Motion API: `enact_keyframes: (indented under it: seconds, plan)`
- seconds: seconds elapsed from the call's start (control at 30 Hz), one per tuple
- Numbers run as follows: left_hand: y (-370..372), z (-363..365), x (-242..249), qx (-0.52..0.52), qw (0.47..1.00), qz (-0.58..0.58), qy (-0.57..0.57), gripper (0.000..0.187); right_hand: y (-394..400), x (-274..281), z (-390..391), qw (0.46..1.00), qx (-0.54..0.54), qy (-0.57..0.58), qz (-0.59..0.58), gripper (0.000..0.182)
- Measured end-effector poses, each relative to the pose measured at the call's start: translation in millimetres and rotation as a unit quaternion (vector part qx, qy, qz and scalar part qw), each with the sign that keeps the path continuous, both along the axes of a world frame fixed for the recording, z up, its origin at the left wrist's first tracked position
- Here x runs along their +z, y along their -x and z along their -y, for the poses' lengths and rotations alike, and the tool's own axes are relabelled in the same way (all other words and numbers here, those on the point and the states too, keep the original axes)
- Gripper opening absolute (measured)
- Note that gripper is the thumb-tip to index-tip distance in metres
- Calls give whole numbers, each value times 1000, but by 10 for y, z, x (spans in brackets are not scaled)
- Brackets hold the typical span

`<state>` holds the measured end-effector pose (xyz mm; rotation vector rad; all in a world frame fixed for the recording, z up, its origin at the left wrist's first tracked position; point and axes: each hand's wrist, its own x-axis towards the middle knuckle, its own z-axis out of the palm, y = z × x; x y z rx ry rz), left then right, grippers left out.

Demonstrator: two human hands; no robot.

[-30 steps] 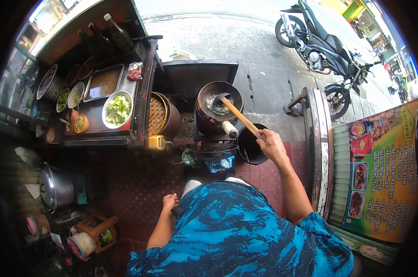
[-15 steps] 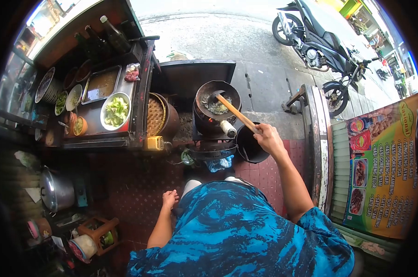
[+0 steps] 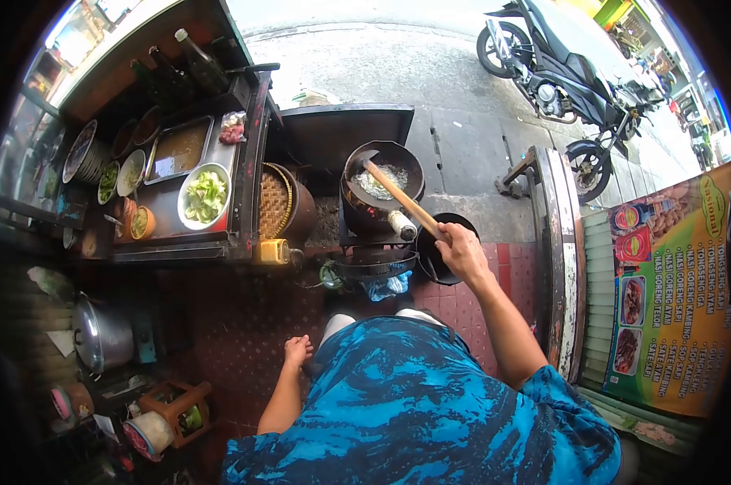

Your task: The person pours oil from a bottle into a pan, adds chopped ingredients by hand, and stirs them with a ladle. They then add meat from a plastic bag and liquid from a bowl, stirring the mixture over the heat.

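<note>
- The wooden spatula [image 3: 402,199] I hold is long and pale tan, with a straight handle that runs on a slant from my grip up into the wok [image 3: 384,179].
- Its far end sits among the pale food in the wok; the blade itself is too small for me to make out.
- The wok is dark and round, blackened at the rim, and stands on a dark stove [image 3: 373,242] with a whitish handle [image 3: 402,225] poking out at its lower right edge.
- My right hand [image 3: 461,249] is clenched around the lower end of the spatula handle; the handle leaves my fist toward 10 o'clock.
- The wok lies at about 10 o'clock from my right hand, near but not touching it; only the spatula joins the two.
- A black bucket [image 3: 442,252] sits just under and beside my right hand, at 5 o'clock from the wok.
- My left hand [image 3: 297,352] rests low at my side with fingers loosely curled, holding nothing, at about 7 o'clock from the wok and well apart from it.
- At 9 o'clock from the wok, a woven basket lid [image 3: 273,202] sits beside a cart counter with a bowl of green leaves [image 3: 204,196].
</note>
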<state>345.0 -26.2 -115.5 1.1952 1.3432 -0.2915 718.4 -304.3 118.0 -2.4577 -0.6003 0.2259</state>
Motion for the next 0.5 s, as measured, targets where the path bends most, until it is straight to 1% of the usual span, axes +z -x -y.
enact_keyframes:
  seconds: [0.03,0.07,0.1,0.17,0.2,0.23,0.3,0.33,0.37,0.43,0.47,0.5]
  plan:
    - [1,-27,0,0,1000,5,4,28,-32,-23,9,998,36,29,39,32]
    - [-16,-48,35,-3,1000,5,2,28,-94,-108,88,996,41,53,65,33]
    - [-56,-58,75,6,1000,9,-6,26,-146,-53,132,994,37,55,82,33]
    - [-75,-54,94,24,1000,10,-13,24,-187,129,214,992,24,97,70,32]
    - [-61,-68,64,26,999,18,-16,24,-163,290,186,993,11,116,32,32]
    - [-64,-79,34,24,999,28,-20,23,-157,299,151,993,9,117,31,32]
    - [-73,-43,59,14,1000,19,-15,23,-153,315,113,995,-3,99,-30,32]
    - [-69,-35,77,9,1000,9,-10,24,-215,113,151,997,8,73,-14,33]
    - [-76,-42,98,7,1000,11,-11,24,-192,102,178,997,6,72,-13,33]
    - [-80,-20,127,-8,1000,-4,-1,30,-142,82,190,998,-14,46,40,33]
    - [-37,-5,117,-4,1000,-7,0,30,-83,263,164,997,-22,74,14,32]
    - [-29,-3,97,0,1000,-2,-6,30,-57,251,188,997,-20,75,12,32]
